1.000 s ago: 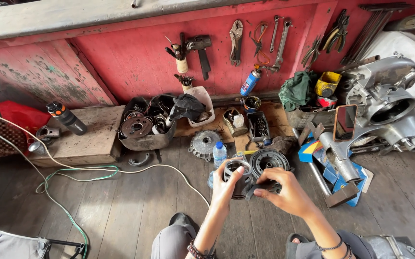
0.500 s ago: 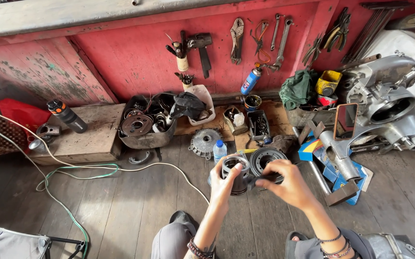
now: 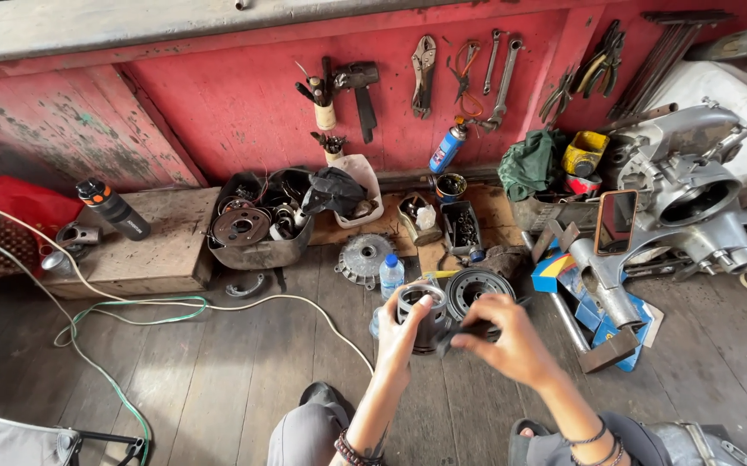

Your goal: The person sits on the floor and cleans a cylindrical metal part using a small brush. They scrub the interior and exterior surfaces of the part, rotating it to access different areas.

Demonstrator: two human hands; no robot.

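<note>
My left hand [image 3: 399,338] grips a round hollow metal cylinder part [image 3: 422,316], held upright over the wooden floor. My right hand [image 3: 511,345] pinches a small dark piece [image 3: 468,332] against the cylinder's right side. Just behind the hands lie a ribbed round metal disc [image 3: 477,288] and a small plastic water bottle [image 3: 391,276] with a blue cap. My knees show at the bottom edge.
A metal basin of engine parts [image 3: 257,226] sits on a low wooden block [image 3: 144,246]. Tools hang on the red wall [image 3: 218,103]. A grey engine casing [image 3: 693,198] and a phone [image 3: 617,221] stand at right. White and green cables [image 3: 157,306] cross the floor.
Both hands stay on the cylinder with only small finger shifts. My right hand dropped slightly and the view drifted a little.
</note>
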